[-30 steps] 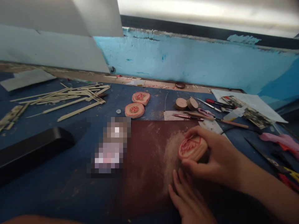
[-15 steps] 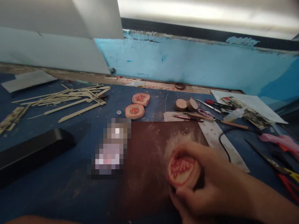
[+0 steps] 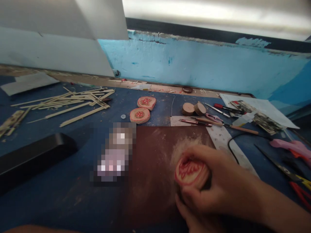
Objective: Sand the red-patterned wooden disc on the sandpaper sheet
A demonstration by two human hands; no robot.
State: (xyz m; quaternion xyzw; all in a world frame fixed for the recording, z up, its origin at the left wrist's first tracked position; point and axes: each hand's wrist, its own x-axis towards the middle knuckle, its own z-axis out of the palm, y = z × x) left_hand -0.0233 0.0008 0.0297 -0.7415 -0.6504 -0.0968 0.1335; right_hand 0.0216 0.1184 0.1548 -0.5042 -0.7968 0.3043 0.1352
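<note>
My right hand (image 3: 225,184) is closed around a round wooden slice (image 3: 190,173) with a red carved pattern on its top face. It holds the slice against a dark brown abrasive sheet (image 3: 155,155) that is dusted with pale sawdust (image 3: 181,147). My left hand (image 3: 190,216) lies just below it at the bottom edge, fingers flat on the sheet and mostly hidden under my right hand.
Two carved red-patterned slices (image 3: 143,110) and two plain slices (image 3: 193,109) lie further back. Carving tools (image 3: 218,123) and papers (image 3: 257,110) sit at the right, thin wooden sticks (image 3: 70,103) at the left, a black block (image 3: 34,158) at the near left, and a blue wall (image 3: 194,61) behind.
My right hand pulled the carved slice toward me across the brown sheet, then eased slightly back. It now covers most of my left hand.
</note>
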